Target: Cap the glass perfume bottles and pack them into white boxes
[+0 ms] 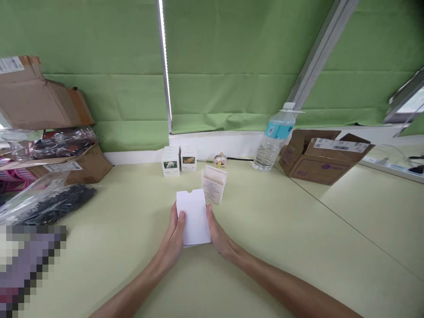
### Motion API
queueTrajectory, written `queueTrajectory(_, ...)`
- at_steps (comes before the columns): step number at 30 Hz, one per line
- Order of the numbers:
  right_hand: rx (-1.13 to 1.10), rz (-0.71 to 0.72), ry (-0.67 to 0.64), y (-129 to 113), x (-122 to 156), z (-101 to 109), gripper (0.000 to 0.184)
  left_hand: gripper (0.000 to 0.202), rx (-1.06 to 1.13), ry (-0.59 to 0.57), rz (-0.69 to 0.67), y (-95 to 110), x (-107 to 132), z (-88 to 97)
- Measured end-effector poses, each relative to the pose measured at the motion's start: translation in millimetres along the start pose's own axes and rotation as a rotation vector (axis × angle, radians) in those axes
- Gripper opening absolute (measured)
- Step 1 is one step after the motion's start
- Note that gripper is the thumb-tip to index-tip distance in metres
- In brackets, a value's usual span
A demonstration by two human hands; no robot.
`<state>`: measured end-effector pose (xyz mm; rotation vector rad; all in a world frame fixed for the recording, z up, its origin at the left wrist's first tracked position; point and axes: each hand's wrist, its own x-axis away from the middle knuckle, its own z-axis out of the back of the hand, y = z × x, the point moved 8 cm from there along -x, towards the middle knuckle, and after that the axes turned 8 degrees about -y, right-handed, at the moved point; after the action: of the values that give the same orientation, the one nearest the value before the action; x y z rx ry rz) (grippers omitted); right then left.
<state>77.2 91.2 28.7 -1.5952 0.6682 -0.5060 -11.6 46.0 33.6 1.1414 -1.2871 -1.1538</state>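
Note:
Between my two hands is a white paper packet [194, 216] with a small notch in its top edge; a second white layer shows at its bottom edge. My left hand [175, 227] grips its left side, thumb on the front face. Along the right side my right hand [217, 232] presses with its thumb upright, its other fingers hidden behind. Just beyond stands an open white carton [213, 184] with small print on its front. Two small white boxes with flower pictures, one with white flowers [171, 164] and one with yellow flowers [188, 161], stand farther back.
A round ornament [220, 159] sits near a black cable [240, 159] by the wall. At the back right are a water bottle [273, 139] and an open cardboard box [321, 161]. Stacked cardboard boxes [43, 101] and a plastic bag of dark items [56, 205] occupy the left.

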Motion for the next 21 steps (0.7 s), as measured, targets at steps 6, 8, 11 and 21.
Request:
queueTrajectory(6, 0.101, -0.004, 0.104, -4, 4, 8, 0.058, 0.059, -0.004, -0.028, -0.075, -11, -8, 3.7)
queueTrajectory(8, 0.09, -0.001, 0.145, -5, 2, 15, 0.058, 0.067, -0.034, -0.056, -0.144, -12, -11, 2.6)
queueTrajectory(11, 0.065, 0.009, 0.211, -7, 0, 29, 0.057, 0.105, -0.108, -0.094, -0.23, -11, -11, -0.7)
queueTrajectory(21, 0.061, -0.014, 0.129, -3, 3, 21, 0.057, 0.118, -0.27, -0.096, -0.173, -8, -13, 8.0)
